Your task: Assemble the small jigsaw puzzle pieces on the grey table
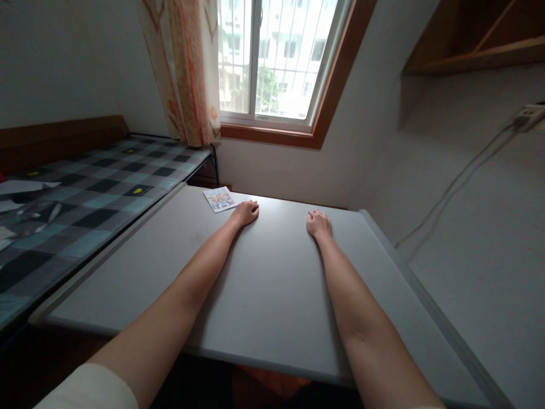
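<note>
My left hand [246,213] rests on the far part of a white table [272,284], its fingers curled in and no object visible in it. Just left of it lies a flat, square printed card or booklet [220,199] with a colourful picture. Its right corner comes right up to my left hand, and I cannot tell whether they touch. Farther right, my right hand [319,224] also lies on the tabletop, closed in a loose fist with nothing seen in it. Bare tabletop separates the two hands.
A bed with a checked cover [106,182] adjoins the table's left side, with papers [25,187] and a clear plastic item on it. Behind the table are a window [281,62] and curtain [187,68]. A cable [460,170] runs down the right wall below a wooden shelf [481,61].
</note>
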Available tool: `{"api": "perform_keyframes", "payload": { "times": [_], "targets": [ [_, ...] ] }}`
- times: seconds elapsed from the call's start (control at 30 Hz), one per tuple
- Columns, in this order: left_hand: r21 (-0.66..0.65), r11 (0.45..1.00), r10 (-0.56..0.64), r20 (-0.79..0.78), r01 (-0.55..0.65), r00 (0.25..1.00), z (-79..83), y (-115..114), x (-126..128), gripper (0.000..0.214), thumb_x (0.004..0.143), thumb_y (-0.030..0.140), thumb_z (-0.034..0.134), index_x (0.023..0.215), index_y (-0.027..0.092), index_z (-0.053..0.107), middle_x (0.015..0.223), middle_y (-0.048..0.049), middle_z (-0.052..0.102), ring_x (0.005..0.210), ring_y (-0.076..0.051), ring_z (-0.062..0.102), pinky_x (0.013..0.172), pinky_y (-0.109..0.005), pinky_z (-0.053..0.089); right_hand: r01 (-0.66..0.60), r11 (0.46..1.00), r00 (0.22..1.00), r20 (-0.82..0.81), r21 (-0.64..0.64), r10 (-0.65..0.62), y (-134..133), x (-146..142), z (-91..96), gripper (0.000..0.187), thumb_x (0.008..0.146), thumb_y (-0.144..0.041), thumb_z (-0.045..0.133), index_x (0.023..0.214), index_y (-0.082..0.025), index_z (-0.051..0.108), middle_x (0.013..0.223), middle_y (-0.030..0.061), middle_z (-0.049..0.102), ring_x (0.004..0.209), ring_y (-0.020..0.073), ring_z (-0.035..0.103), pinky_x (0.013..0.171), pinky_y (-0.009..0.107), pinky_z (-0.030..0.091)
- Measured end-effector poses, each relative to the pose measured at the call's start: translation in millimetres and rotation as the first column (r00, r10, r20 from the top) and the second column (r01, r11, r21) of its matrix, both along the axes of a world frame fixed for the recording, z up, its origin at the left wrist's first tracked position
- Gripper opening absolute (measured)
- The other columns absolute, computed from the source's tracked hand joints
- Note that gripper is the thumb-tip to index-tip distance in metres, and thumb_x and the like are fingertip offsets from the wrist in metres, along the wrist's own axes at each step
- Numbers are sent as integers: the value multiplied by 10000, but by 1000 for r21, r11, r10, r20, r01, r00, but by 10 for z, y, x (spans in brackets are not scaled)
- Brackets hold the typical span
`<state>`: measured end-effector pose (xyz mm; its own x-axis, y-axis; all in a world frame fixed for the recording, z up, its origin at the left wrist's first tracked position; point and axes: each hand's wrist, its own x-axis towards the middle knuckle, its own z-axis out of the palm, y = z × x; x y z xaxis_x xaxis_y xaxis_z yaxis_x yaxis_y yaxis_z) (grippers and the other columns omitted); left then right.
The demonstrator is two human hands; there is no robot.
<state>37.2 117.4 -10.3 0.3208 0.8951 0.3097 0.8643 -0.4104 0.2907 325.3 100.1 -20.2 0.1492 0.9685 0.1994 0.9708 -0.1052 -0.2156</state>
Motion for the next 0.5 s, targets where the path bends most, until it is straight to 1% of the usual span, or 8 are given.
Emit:
{"api": "perform_keyframes", "payload": {
  "times": [0.13, 0.3, 0.4, 0.5],
  "targets": [
    [0, 1000, 13, 4, -13, 1000, 12, 40, -12, 275, 881, 235, 480, 986, 210, 734, 1263, -59, 646, 1238, -247, 556, 1022, -321, 457, 7, 1000, 1000, 3, 5, -7, 14, 2, 17, 456, 940, -255, 341, 1308, -166, 595, 1462, 116, 467, 1334, 289, 415, 1095, 406, 304],
    [-1, 1000, 26, 8, -26, 1000, 17, 73, -24, 282, 878, 227, 482, 1006, 219, 732, 1274, -48, 642, 1229, -237, 563, 1026, -309, 451, 8, 1000, 1000, -2, 3, -8, 9, -17, 43, 453, 932, -247, 339, 1290, -180, 607, 1430, 110, 501, 1322, 268, 422, 1085, 400, 312],
    [11, 999, 37, 21, -37, 999, 19, 68, -30, 332, 876, 271, 497, 1140, 200, 687, 1281, -72, 635, 1196, -239, 584, 1023, -311, 450, 6, 1000, 1000, -5, 27, -5, -2, -26, 39, 459, 931, -264, 337, 1290, -169, 605, 1425, 118, 502, 1315, 278, 417, 1080, 418, 308],
    [110, 993, 38, 47, -43, 998, 27, 35, -29, 437, 871, 330, 515, 1261, 158, 614, 1239, -113, 653, 1150, -257, 606, 1010, -346, 453, 41, 991, 999, 1, 131, -41, -25, -42, 26, 479, 922, -318, 373, 1311, -130, 579, 1408, 132, 513, 1334, 304, 369, 1113, 461, 242]
  ]
}}
